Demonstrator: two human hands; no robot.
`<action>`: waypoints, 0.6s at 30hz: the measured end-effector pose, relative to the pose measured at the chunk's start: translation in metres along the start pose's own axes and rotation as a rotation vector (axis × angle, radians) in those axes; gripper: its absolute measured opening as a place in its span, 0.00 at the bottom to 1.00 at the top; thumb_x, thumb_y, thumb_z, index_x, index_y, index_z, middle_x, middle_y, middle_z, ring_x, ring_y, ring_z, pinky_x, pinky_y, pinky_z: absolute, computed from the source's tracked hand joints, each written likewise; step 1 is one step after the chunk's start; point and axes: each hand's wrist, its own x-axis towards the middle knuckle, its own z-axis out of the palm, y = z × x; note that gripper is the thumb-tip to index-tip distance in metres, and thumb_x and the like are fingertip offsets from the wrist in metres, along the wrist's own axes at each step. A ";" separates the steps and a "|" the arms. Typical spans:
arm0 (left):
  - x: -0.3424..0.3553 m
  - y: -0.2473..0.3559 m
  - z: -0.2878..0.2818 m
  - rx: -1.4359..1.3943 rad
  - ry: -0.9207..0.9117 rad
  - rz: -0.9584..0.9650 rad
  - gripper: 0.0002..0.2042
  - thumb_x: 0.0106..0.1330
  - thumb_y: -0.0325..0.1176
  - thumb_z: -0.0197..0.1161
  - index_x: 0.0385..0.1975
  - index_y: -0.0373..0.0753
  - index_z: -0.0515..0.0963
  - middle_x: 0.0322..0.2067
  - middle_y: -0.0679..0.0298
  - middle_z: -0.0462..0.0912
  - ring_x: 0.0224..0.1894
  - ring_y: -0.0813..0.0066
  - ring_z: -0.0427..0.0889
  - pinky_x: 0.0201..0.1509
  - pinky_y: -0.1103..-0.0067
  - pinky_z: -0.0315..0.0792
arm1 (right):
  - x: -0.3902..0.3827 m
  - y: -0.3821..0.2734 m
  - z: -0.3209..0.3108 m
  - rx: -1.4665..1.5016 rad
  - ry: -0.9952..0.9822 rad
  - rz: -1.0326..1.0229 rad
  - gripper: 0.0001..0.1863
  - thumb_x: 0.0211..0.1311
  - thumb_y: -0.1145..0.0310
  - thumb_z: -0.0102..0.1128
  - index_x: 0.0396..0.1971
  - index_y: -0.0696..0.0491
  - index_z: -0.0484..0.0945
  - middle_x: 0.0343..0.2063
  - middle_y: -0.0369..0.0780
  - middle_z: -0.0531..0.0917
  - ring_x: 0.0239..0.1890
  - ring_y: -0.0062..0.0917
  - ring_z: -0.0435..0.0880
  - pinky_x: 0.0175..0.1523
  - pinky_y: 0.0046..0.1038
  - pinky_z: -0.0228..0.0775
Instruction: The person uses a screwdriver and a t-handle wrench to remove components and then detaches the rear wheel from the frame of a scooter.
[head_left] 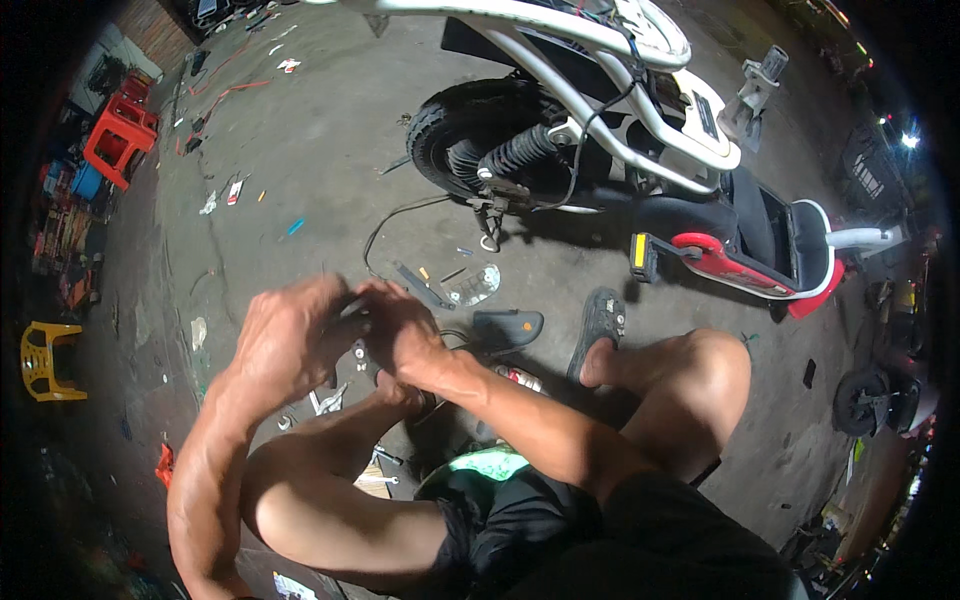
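My left hand (285, 335) and my right hand (402, 328) meet in front of me, over my left foot. The left fingers are curled round a dark piece (350, 328) between the two hands, and they are slightly blurred. My right fingers close in on the same spot from the other side. What the dark piece is I cannot make out, since the hands cover most of it. Beyond them a white-framed electric bike (600, 110) has its wheel (465, 140) and black spring shock absorber (520, 152) in view. A dark cable (372, 240) trails along the floor from it.
Near my feet lie a pale flat plate (475, 287), a dark grey strip (425, 287), a black rounded cover (508, 328) and a can (520, 378). Wrenches (378, 480) are by my left leg. Red stools (122, 130) and a yellow stool (50, 360) stand left.
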 end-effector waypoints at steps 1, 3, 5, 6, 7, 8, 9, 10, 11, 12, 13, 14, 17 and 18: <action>0.011 0.000 0.004 -0.179 -0.037 -0.030 0.19 0.53 0.31 0.73 0.42 0.31 0.75 0.35 0.50 0.79 0.40 0.54 0.80 0.43 0.67 0.73 | -0.003 0.008 -0.010 0.230 0.019 0.179 0.10 0.64 0.67 0.51 0.40 0.55 0.76 0.37 0.45 0.81 0.41 0.38 0.82 0.47 0.36 0.72; 0.033 -0.007 0.020 -0.119 -0.129 -0.033 0.30 0.51 0.35 0.75 0.54 0.33 0.72 0.47 0.49 0.78 0.52 0.53 0.77 0.55 0.68 0.72 | 0.004 0.027 -0.028 0.432 0.038 0.431 0.14 0.67 0.62 0.51 0.44 0.55 0.73 0.33 0.44 0.82 0.32 0.32 0.81 0.37 0.34 0.73; 0.048 -0.015 0.050 0.122 -0.275 -0.109 0.29 0.54 0.38 0.73 0.55 0.35 0.72 0.50 0.49 0.76 0.54 0.49 0.75 0.56 0.64 0.71 | 0.001 0.042 -0.042 1.064 0.192 0.613 0.11 0.72 0.62 0.48 0.38 0.54 0.74 0.34 0.40 0.81 0.31 0.24 0.78 0.36 0.28 0.72; 0.051 -0.018 0.068 0.092 -0.286 -0.153 0.24 0.57 0.38 0.70 0.52 0.36 0.73 0.45 0.48 0.78 0.51 0.47 0.77 0.53 0.63 0.72 | 0.003 0.050 -0.047 1.354 0.190 0.588 0.13 0.71 0.58 0.50 0.40 0.53 0.74 0.34 0.41 0.81 0.31 0.24 0.79 0.36 0.29 0.73; 0.056 -0.022 0.083 0.061 -0.297 -0.194 0.20 0.59 0.38 0.67 0.49 0.36 0.74 0.41 0.47 0.80 0.47 0.44 0.78 0.50 0.62 0.73 | 0.004 0.058 -0.051 1.399 0.182 0.599 0.15 0.71 0.56 0.49 0.41 0.53 0.74 0.34 0.40 0.81 0.31 0.25 0.79 0.37 0.30 0.73; 0.062 -0.028 0.096 0.086 -0.280 -0.253 0.17 0.61 0.38 0.65 0.47 0.37 0.74 0.37 0.47 0.80 0.44 0.43 0.79 0.47 0.61 0.73 | 0.006 0.068 -0.055 1.380 0.111 0.610 0.16 0.71 0.55 0.49 0.41 0.53 0.74 0.35 0.40 0.81 0.32 0.25 0.79 0.38 0.31 0.73; 0.066 -0.033 0.106 0.109 -0.268 -0.313 0.15 0.63 0.38 0.63 0.45 0.37 0.75 0.33 0.46 0.80 0.40 0.42 0.79 0.44 0.60 0.73 | 0.006 0.077 -0.057 1.341 0.064 0.631 0.17 0.71 0.54 0.49 0.41 0.53 0.74 0.35 0.40 0.81 0.33 0.25 0.80 0.39 0.31 0.73; 0.071 -0.038 0.113 0.129 -0.255 -0.372 0.13 0.64 0.37 0.61 0.43 0.37 0.75 0.30 0.46 0.81 0.37 0.41 0.80 0.41 0.59 0.73 | 0.008 0.085 -0.056 1.332 0.110 0.679 0.17 0.71 0.53 0.50 0.42 0.53 0.74 0.36 0.40 0.81 0.33 0.26 0.80 0.39 0.32 0.72; 0.076 -0.043 0.116 0.125 -0.228 -0.325 0.12 0.65 0.37 0.59 0.42 0.38 0.76 0.28 0.46 0.80 0.36 0.41 0.80 0.40 0.58 0.73 | 0.011 0.094 -0.056 1.307 0.169 0.738 0.17 0.71 0.53 0.50 0.42 0.53 0.74 0.36 0.39 0.81 0.34 0.26 0.80 0.40 0.32 0.72; 0.084 -0.050 0.115 0.120 -0.199 -0.282 0.11 0.65 0.37 0.58 0.41 0.38 0.76 0.27 0.46 0.80 0.34 0.41 0.79 0.38 0.58 0.73 | 0.014 0.103 -0.054 1.302 0.199 0.756 0.18 0.71 0.52 0.50 0.42 0.53 0.74 0.37 0.39 0.81 0.35 0.26 0.80 0.40 0.33 0.72; 0.092 -0.055 0.112 0.114 -0.167 -0.241 0.10 0.66 0.37 0.57 0.40 0.38 0.77 0.25 0.46 0.79 0.33 0.40 0.79 0.36 0.57 0.72 | 0.016 0.113 -0.058 1.225 0.232 0.790 0.18 0.70 0.51 0.51 0.43 0.52 0.73 0.38 0.40 0.81 0.37 0.27 0.80 0.42 0.33 0.72; 0.103 -0.059 0.109 0.222 -0.173 -0.218 0.09 0.66 0.37 0.57 0.37 0.39 0.78 0.27 0.47 0.80 0.33 0.41 0.79 0.36 0.57 0.72 | 0.019 0.122 -0.060 1.227 0.288 0.808 0.18 0.70 0.51 0.52 0.44 0.52 0.73 0.39 0.40 0.81 0.37 0.27 0.80 0.42 0.33 0.72; 0.129 -0.065 0.095 0.236 -0.101 -0.047 0.08 0.66 0.37 0.57 0.35 0.39 0.79 0.27 0.48 0.80 0.33 0.42 0.79 0.35 0.57 0.72 | 0.027 0.140 -0.067 1.259 0.407 0.826 0.15 0.68 0.54 0.56 0.44 0.49 0.72 0.39 0.40 0.81 0.39 0.28 0.80 0.43 0.34 0.71; 0.135 -0.064 0.093 0.275 -0.119 -0.079 0.08 0.65 0.36 0.57 0.36 0.40 0.80 0.27 0.48 0.81 0.33 0.43 0.79 0.35 0.58 0.72 | 0.031 0.143 -0.067 1.269 0.391 0.789 0.15 0.68 0.54 0.57 0.44 0.48 0.72 0.40 0.40 0.81 0.40 0.28 0.80 0.44 0.34 0.71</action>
